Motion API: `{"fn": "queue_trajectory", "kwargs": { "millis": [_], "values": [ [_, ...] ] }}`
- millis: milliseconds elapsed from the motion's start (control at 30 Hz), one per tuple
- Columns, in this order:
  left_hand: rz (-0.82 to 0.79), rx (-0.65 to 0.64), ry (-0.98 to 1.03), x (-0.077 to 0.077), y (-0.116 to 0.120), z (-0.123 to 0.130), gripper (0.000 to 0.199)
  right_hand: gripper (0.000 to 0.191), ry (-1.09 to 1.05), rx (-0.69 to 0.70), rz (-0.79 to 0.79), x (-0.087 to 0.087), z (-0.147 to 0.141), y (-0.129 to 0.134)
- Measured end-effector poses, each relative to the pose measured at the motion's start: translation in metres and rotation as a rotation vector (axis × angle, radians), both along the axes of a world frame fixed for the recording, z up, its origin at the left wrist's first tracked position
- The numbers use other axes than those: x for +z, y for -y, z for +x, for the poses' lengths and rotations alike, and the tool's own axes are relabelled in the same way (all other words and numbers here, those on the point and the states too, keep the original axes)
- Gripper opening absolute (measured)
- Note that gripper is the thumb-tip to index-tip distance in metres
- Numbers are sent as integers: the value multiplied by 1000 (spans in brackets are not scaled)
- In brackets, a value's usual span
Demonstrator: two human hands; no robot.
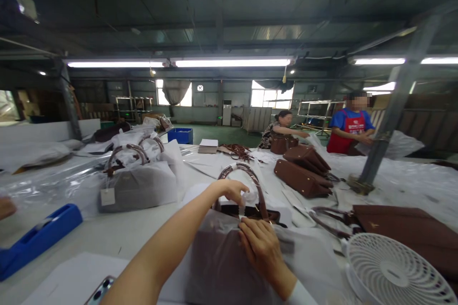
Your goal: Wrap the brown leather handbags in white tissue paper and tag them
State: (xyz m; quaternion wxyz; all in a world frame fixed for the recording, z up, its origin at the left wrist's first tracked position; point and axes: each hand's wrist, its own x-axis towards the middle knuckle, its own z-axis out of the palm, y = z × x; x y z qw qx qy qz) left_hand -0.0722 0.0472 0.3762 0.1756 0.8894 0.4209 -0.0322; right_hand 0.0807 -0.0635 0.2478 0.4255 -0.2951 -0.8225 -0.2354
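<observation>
A brown handbag in thin whitish wrapping (222,257) stands in front of me, its arched handle (260,190) covered in clear plastic. The dark top opening shows between the handles. My left hand (234,191) is over the opening, fingers pinched on the upper end of a short translucent strip (242,210). Lower and to the right, my right hand (261,243) rests on the wrapping with its fingers stretched out, fingertips at the strip's lower end. Its palm side is hidden.
Another wrapped bag (139,186) stands left, behind a blue tape dispenser (43,238). Brown bags (302,178) lie right, beyond a white fan (397,271). A phone (100,290) is at the lower left. Two people (281,128) work across the table; part of another hand (6,207) shows far left.
</observation>
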Motion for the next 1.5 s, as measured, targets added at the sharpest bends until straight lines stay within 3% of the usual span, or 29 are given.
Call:
{"fn": "queue_trajectory", "kwargs": {
  "millis": [167, 367, 500, 633, 767, 833, 967, 1100, 1200, 1333, 1400, 1500],
  "values": [
    [131, -50, 154, -12, -6, 2, 30, 18, -18, -15, -25, -2, -2, 1],
    [176, -152, 260, -20, -3, -8, 28, 19, -26, -2, -29, -4, -2, 1],
    [184, -151, 154, -15, -6, -10, 31, 19, -39, 6, -25, -5, -2, 0],
    [128, -57, -74, -4, -14, -8, 62, 18, -28, 0, -28, -5, -2, -1],
    [45, 4, -235, 8, -14, -10, 38, 18, -35, 12, -7, -5, -1, -2],
    [81, -12, -197, 12, -8, -16, 30, 18, -34, 15, -2, -6, 0, -2],
    [233, -55, -45, 12, 16, -33, 36, 17, -10, 2, -3, -8, 2, -3],
    [367, -113, 47, -12, 53, -47, 31, 18, 0, 1, 29, -10, 5, -4],
    [458, -152, 67, -47, 83, -50, 33, 21, 0, 4, 57, -13, 5, -3],
    [687, -43, 113, -91, 108, -49, 32, 24, -56, 60, -22, -10, 9, -2],
    [742, -14, 147, -101, 112, -48, 24, 25, -171, 96, -135, 3, 13, -4],
    [787, -31, 187, -105, 111, -49, 21, 31, -239, 136, -287, 39, 15, -17]
  ]
}}
